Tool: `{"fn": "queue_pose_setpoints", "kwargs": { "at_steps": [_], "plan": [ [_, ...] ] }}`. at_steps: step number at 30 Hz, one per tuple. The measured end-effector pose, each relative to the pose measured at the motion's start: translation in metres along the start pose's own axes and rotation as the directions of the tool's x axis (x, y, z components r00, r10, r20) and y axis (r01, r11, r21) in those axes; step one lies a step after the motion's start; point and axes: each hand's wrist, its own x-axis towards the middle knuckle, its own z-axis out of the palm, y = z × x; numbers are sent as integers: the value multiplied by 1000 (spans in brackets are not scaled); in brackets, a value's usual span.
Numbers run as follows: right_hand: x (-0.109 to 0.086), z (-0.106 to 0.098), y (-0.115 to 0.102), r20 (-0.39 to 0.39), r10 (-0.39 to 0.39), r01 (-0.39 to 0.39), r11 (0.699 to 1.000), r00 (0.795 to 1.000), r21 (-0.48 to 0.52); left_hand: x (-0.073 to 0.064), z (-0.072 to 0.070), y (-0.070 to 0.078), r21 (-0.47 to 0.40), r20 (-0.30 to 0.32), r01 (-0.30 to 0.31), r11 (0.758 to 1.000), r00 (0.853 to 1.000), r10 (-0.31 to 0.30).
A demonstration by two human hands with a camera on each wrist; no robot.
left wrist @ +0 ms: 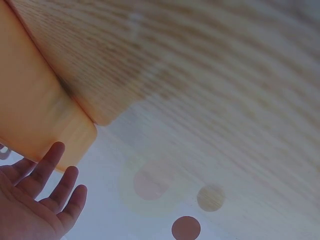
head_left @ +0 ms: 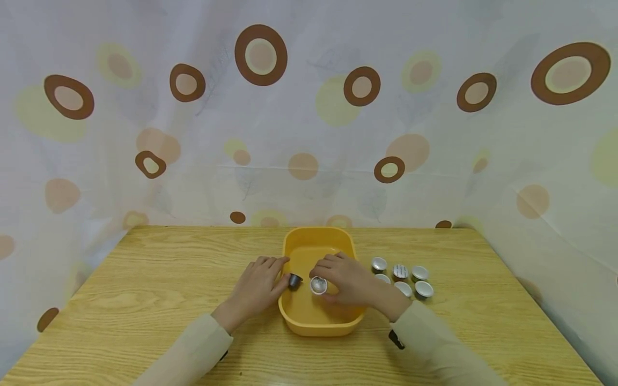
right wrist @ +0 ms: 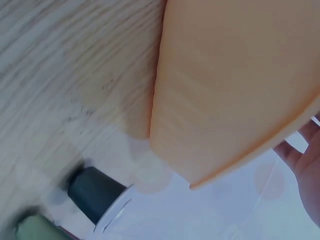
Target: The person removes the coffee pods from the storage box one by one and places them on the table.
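Observation:
A yellow plastic tray (head_left: 321, 328) stands mid-table. Over its inside, my right hand (head_left: 344, 279) pinches a coffee capsule (head_left: 318, 286) between thumb and fingers, its silver lid facing up. My left hand (head_left: 260, 284) rests at the tray's left rim, fingers extended, with its thumb close to a dark coffee capsule (head_left: 294, 282) tipped sideways; whether they touch I cannot tell. In the left wrist view, loosely spread fingers (left wrist: 50, 162) reach along the tray's wall. Only part of the right hand (right wrist: 307, 165) shows beyond the rim in the right wrist view.
Several coffee capsules (head_left: 424, 290) stand lid up in rows on the wooden table (head_left: 169, 289), right of the tray. A dark capsule (right wrist: 96, 194) and a green one (right wrist: 37, 229) show in the right wrist view. A patterned curtain (head_left: 299, 134) hangs behind the table.

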Motion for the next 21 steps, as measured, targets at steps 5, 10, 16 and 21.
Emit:
{"fn": "queue_pose_setpoints", "kwargs": {
  "at_steps": [5,10,16,21],
  "plan": [
    [-5,-6,5,-15,37,-36,999,999,33,0,0,0,-2,11,3,1000,1000,-3],
    [-10,-15,8,-21,66,-65,997,998,47,0,-1,0,-12,10,4,1000,1000,-4],
    [-18,-21,14,-15,113,-112,993,994,47,0,-1,0,-25,8,7,1000,1000,-7],
    [-25,-24,20,-30,143,-142,989,989,41,0,1,-1,-20,4,3,1000,1000,-3]
  ]
}}
